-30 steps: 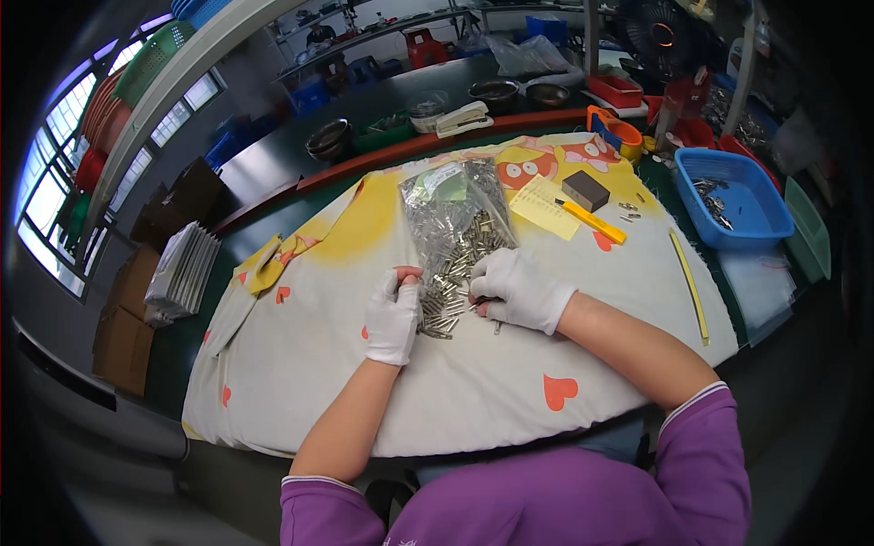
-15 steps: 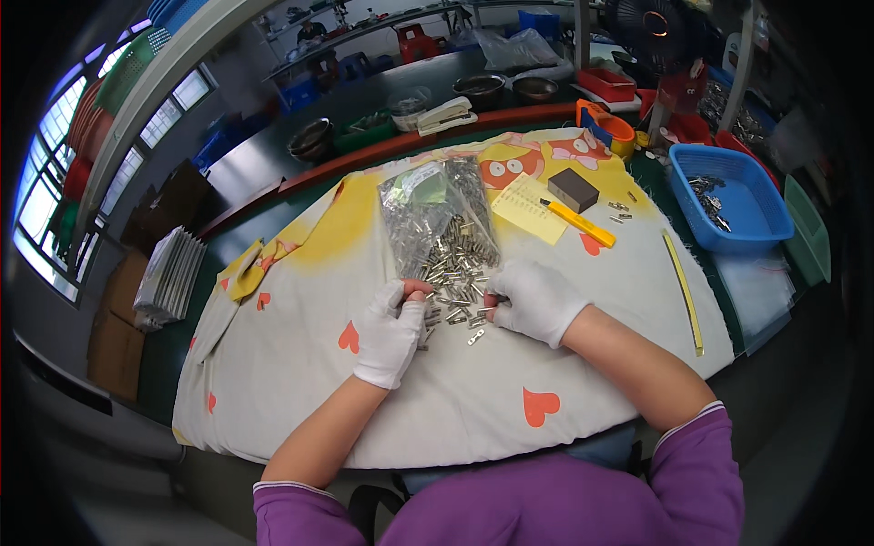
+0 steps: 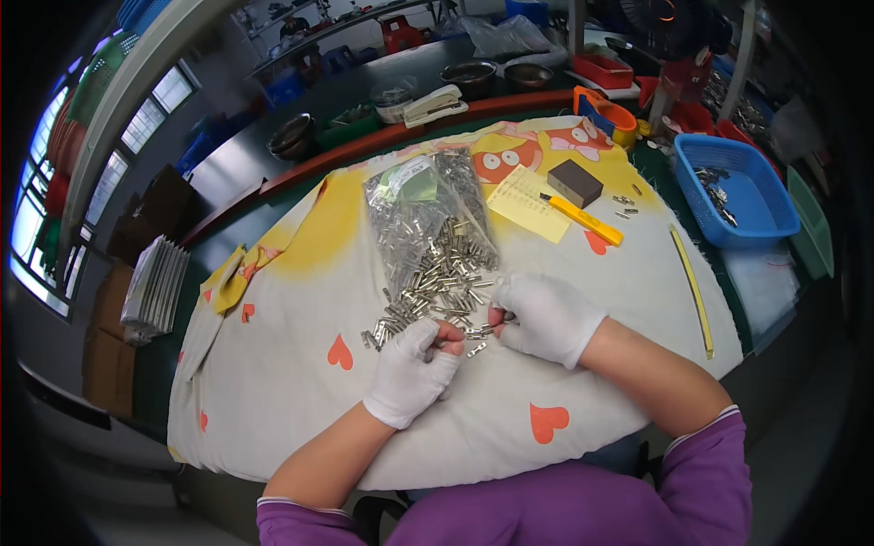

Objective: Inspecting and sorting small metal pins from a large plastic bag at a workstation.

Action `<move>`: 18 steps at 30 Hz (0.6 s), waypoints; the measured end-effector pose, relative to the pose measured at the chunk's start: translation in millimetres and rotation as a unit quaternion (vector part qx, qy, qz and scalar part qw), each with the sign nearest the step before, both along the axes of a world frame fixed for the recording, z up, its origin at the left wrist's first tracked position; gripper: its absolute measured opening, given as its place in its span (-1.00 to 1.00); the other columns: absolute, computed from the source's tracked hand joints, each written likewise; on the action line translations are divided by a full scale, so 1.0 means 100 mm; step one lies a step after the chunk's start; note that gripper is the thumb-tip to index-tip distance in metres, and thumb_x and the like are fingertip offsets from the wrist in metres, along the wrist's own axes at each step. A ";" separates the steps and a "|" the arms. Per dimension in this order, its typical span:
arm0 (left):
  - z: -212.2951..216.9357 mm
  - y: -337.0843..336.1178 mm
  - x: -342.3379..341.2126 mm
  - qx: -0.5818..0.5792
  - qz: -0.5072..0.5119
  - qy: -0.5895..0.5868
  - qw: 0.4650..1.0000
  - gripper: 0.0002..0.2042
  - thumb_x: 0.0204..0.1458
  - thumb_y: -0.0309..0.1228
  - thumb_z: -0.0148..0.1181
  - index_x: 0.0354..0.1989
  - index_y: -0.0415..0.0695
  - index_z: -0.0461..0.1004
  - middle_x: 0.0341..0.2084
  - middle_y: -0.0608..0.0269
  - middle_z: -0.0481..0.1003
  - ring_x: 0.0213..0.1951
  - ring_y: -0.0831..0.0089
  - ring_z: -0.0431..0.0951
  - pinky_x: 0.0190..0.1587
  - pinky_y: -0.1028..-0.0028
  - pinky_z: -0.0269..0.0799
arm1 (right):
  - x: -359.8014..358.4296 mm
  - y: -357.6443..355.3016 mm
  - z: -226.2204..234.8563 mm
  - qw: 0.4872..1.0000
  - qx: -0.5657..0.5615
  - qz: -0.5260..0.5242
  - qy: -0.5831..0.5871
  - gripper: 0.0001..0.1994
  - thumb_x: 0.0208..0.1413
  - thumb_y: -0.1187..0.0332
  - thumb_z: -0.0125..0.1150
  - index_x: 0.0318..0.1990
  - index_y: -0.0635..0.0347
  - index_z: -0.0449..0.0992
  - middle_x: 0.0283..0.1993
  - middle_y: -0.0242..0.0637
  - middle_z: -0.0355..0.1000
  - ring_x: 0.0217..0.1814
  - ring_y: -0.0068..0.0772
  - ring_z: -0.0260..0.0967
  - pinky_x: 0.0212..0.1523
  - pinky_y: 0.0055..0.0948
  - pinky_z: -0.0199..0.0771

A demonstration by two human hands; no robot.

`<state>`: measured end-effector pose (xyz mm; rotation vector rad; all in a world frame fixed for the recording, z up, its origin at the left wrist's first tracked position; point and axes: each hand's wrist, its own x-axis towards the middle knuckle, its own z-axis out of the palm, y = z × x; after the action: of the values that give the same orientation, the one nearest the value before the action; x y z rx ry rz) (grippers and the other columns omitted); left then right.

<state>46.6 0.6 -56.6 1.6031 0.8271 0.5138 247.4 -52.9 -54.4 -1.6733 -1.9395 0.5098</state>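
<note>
A pile of small silvery metal parts spills from the mouth of a clear plastic bag onto the cloth-covered table. My left hand, in a white glove with bare fingertips, is at the pile's near edge, its thumb and fingers pinched together. Opposite it, my right hand, gloved the same way, has its fingertips closed beside the pile's right side. A few metal parts lie between the two hands, touching or very near the fingertips. What either pinch holds is too small to make out.
Beyond the right hand lie a yellow cutter knife, a yellow paper sheet and a dark block. A blue basket with metal parts stands at the right. A yellow strip lies near the right edge. Stacked white sheets stand at the left.
My left hand has moved right and toward me, uncovering more parts on the pile's left side. The right hand stays close to the pile, shifted only a little. The view has moved slightly.
</note>
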 end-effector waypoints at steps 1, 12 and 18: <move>0.01 -0.01 0.00 -0.007 -0.002 0.003 1.000 -0.91 0.00 -0.53 0.09 -0.34 -0.26 0.38 -0.57 0.35 0.37 -0.65 0.72 0.31 -0.62 0.66 0.26 | 0.00 -0.01 0.01 1.000 -0.017 -0.006 -0.019 -0.88 -0.23 0.46 0.17 -0.44 0.21 0.42 -0.45 -0.13 0.38 -0.36 -0.12 0.35 -0.33 -0.29 0.36; -0.10 0.02 0.03 0.064 -0.048 0.012 0.997 -0.88 0.04 -0.56 0.03 -0.27 -0.31 0.31 -0.57 0.29 0.33 -0.69 0.64 0.31 -0.66 0.63 0.25 | -0.05 -0.03 0.06 0.999 -0.024 -0.038 0.009 -0.85 -0.25 0.43 0.21 -0.46 0.21 0.41 -0.45 -0.13 0.36 -0.34 -0.13 0.34 -0.32 -0.30 0.35; -0.07 0.02 0.02 0.068 -0.054 0.048 0.995 -0.88 0.03 -0.58 0.04 -0.27 -0.31 0.31 -0.56 0.29 0.34 -0.67 0.64 0.31 -0.65 0.63 0.26 | -0.06 -0.02 0.05 0.998 0.053 0.030 0.019 -0.89 -0.24 0.45 0.13 -0.45 0.17 0.44 -0.38 -0.14 0.37 -0.29 -0.07 0.35 -0.31 -0.22 0.37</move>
<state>49.1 2.4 -64.0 1.7997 0.7849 0.4254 241.5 -55.3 -49.3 -1.5325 -1.9596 0.4485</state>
